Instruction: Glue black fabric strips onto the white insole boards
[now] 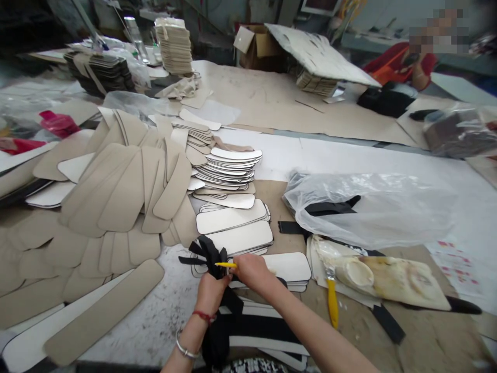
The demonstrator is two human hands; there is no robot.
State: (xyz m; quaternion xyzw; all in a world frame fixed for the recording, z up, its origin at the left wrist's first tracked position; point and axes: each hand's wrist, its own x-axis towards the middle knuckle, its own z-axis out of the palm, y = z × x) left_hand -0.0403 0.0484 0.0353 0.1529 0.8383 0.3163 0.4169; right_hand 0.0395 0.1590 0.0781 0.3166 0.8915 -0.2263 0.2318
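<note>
Black fabric strips (209,251) are bunched in my left hand (212,294), which is closed around them, loose ends sticking up above the fingers. My right hand (252,269) is closed on a slim yellow-handled tool (225,264) whose tip points left across the strips; its working end is hidden. Both hands meet close together over the near table edge. Just behind them lie stacks of white rounded panels (233,220), and another white stack (289,267) sits beyond my right wrist. Below the hands, a black band (264,326) crosses more white panels.
Beige rounded panels (120,191) are heaped at left. On the right lie a clear plastic bag (373,207), a yellow-handled brush (332,300), a glue-stained container (404,280) and a black piece (388,322). A cardboard box (258,46) stands at the back; a person in red (399,62) is far right.
</note>
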